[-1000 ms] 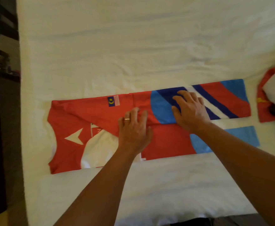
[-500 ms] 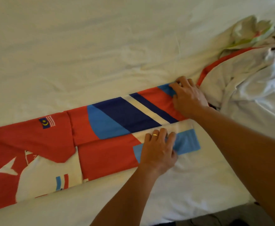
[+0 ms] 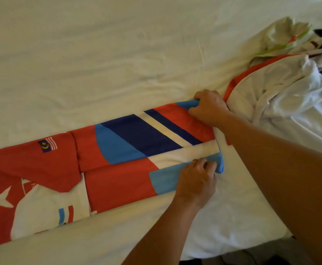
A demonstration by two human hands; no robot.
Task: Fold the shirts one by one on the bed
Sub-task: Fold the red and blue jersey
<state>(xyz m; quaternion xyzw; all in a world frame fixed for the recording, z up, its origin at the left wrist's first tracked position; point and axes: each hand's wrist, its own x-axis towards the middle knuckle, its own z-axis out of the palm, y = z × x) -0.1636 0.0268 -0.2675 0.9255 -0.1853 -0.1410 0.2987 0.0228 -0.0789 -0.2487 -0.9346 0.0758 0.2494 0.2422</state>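
A red shirt [image 3: 118, 180] with blue, navy and white stripes lies on the white bed [image 3: 99, 64] as a long band, both sides folded in lengthwise. Its right end is the hem. My right hand [image 3: 208, 108] grips the far corner of that hem, fingers curled round the light-blue edge. My left hand [image 3: 196, 180] pinches the near corner of the same hem, where the light-blue fabric is bunched up a little. The collar end runs out of view at the left.
A heap of unfolded shirts [image 3: 282, 87], white with a red edge and some green trim, lies right beside my right hand. The bed's near edge [image 3: 232, 251] runs along the bottom right, with dark floor below.
Both hands slid right along the shirt from its middle to the hem end. They went from lying flat on the fabric to gripping the two hem corners.
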